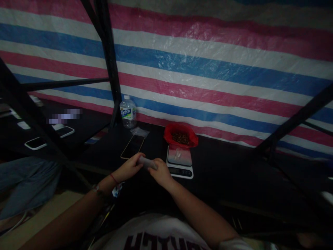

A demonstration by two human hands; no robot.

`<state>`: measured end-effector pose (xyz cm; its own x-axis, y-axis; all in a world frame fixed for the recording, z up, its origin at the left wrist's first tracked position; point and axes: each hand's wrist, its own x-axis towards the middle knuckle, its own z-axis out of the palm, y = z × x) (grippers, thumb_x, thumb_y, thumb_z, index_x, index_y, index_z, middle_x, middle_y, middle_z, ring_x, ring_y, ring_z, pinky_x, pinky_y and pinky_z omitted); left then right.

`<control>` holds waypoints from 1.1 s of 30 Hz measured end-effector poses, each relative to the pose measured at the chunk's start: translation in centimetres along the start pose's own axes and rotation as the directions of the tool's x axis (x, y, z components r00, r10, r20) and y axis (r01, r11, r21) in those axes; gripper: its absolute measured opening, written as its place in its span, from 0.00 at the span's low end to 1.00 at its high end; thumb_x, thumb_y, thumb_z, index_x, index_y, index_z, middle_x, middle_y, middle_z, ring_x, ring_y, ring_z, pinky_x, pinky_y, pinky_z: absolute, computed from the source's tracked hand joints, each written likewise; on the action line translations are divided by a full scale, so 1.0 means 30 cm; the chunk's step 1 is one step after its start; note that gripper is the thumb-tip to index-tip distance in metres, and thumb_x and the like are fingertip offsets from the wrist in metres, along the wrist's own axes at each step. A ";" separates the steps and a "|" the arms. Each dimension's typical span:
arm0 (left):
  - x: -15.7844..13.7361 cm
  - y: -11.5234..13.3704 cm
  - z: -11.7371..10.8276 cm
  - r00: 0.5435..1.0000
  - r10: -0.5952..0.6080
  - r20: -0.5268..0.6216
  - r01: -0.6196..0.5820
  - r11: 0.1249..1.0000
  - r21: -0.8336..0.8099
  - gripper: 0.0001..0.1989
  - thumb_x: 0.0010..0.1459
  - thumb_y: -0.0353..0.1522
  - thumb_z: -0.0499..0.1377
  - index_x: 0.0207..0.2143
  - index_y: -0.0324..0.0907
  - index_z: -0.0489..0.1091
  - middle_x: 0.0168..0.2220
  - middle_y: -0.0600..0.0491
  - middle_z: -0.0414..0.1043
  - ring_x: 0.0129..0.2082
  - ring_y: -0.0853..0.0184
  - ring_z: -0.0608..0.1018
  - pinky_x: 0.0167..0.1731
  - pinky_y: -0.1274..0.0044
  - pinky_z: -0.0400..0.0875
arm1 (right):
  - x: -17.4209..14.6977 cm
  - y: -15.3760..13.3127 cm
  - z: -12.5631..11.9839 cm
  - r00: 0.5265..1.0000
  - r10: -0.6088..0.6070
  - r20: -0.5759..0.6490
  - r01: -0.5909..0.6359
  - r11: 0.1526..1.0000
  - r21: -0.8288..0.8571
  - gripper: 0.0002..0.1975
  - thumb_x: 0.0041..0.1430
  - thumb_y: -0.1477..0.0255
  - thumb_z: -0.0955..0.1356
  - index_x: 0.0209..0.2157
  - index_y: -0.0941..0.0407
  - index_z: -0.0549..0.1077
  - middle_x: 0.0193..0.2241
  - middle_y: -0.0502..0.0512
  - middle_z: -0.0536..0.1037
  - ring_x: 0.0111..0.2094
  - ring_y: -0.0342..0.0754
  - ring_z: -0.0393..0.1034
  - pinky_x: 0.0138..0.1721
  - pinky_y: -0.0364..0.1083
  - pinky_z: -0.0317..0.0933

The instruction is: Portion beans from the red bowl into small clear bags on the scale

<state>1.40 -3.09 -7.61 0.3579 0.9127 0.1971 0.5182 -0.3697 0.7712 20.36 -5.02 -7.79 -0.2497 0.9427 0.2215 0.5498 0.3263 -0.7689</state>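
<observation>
Between my two hands is a small pale, translucent packet (147, 162) that looks like a little plastic bag; what is in it I cannot make out. The fingers of my left hand (132, 166) close on its left end. My right hand (161, 173) grips its right end. Just right of my right hand lies a white digital scale (179, 172) with a small clear item (178, 152) on its plate. Behind the scale sits a red plastic bag (168, 133), opened wide, full of small brownish pieces (180, 138).
A phone (133, 146) lies beyond my left hand, near a flat clear plastic bag (139, 132) and a large clear bottle (128, 113). Black metal frame bars (109, 62) stand left and right. Another person's leg (26, 184) and a second phone (49, 138) are at left.
</observation>
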 end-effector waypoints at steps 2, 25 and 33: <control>-0.004 0.003 0.000 0.999 -0.005 0.042 0.003 0.999 0.048 0.15 0.51 0.30 0.53 0.44 0.40 0.64 0.40 0.49 0.70 0.41 0.62 0.73 0.44 0.70 0.67 | -0.003 0.007 0.016 1.000 -0.003 0.009 0.004 1.000 -0.025 0.10 0.50 0.78 0.70 0.36 0.55 0.77 0.35 0.53 0.75 0.38 0.47 0.69 0.41 0.44 0.63; 0.044 0.370 0.008 0.991 -0.049 0.125 0.078 0.968 -0.240 0.13 0.51 0.39 0.61 0.34 0.39 0.77 0.29 0.52 0.77 0.27 0.69 0.75 0.28 0.79 0.68 | -0.035 -0.103 -0.483 0.938 -0.244 0.248 0.231 0.970 0.080 0.18 0.56 0.59 0.68 0.42 0.57 0.70 0.34 0.53 0.75 0.33 0.45 0.69 0.33 0.42 0.60; 0.064 0.449 0.081 0.974 0.158 0.163 -0.151 0.987 -0.050 0.08 0.55 0.33 0.58 0.32 0.40 0.77 0.29 0.53 0.76 0.29 0.71 0.75 0.29 0.82 0.65 | -0.044 -0.195 -0.528 0.848 -0.280 0.451 0.462 0.807 -0.368 0.13 0.62 0.68 0.64 0.28 0.59 0.74 0.25 0.53 0.75 0.28 0.43 0.66 0.30 0.41 0.52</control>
<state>10.96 -6.76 1.69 0.5565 0.8026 0.2151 0.4185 -0.4944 0.7619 30.09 -7.05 5.92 -0.7247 0.6763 0.1324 0.6219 0.7246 -0.2969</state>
